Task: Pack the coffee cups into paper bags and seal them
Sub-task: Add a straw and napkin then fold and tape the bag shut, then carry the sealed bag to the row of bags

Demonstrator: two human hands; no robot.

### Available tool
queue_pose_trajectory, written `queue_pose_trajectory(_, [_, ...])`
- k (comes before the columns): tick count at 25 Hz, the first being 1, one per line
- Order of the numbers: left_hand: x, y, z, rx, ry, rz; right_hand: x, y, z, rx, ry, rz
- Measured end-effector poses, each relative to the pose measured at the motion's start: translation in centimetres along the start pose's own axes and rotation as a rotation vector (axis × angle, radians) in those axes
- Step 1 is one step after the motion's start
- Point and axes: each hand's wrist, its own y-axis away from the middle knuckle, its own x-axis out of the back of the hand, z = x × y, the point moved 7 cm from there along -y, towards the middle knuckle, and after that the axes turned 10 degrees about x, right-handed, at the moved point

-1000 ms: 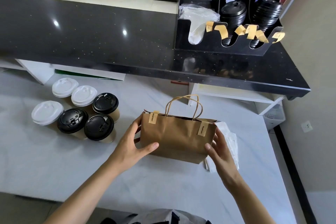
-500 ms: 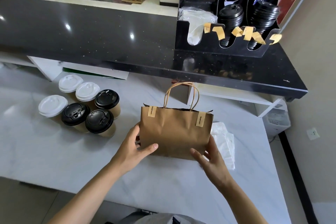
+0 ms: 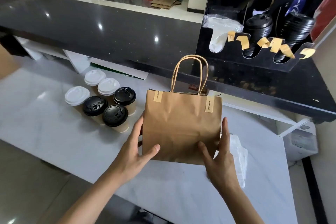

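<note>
A brown paper bag (image 3: 181, 127) with twisted handles stands upright on the white table (image 3: 45, 129). Two tan "Good luck" stickers (image 3: 157, 96) are folded over its top edge. My left hand (image 3: 134, 154) holds the bag's lower left corner, with the thumb on the front and the fingers behind the side. My right hand (image 3: 220, 162) holds the lower right corner, thumb on the front and index finger straight up along the edge. Several lidded coffee cups (image 3: 115, 114), some with black lids and some with white lids (image 3: 77, 95), stand grouped to the left of the bag.
A raised black counter (image 3: 109, 32) runs along the back. On it stands a black organizer (image 3: 227, 54) holding stacked black lids, with tan sticker strips (image 3: 243, 42) hanging from its front edge. White plastic wrapping (image 3: 238, 152) lies behind my right hand. The table's edge is near my body.
The bag went from leaning back to standing upright and closer to me. Both hands slid down to its lower corners.
</note>
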Motion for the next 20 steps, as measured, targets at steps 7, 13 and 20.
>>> queue_pose_trajectory(7, [3.9, 3.0, 1.1, -0.036, -0.009, 0.170, -2.3, -1.4, -4.6, 0.115, -0.014, -0.079])
queue_pose_trajectory(13, [10.3, 6.8, 1.1, -0.029, 0.007, 0.298, -7.3, -1.4, -10.5, 0.204, -0.055, -0.167])
queue_pose_trajectory(20, [20.8, 13.6, -1.1, 0.017, 0.026, 0.468, -16.9, 0.9, -17.7, 0.291, -0.176, -0.285])
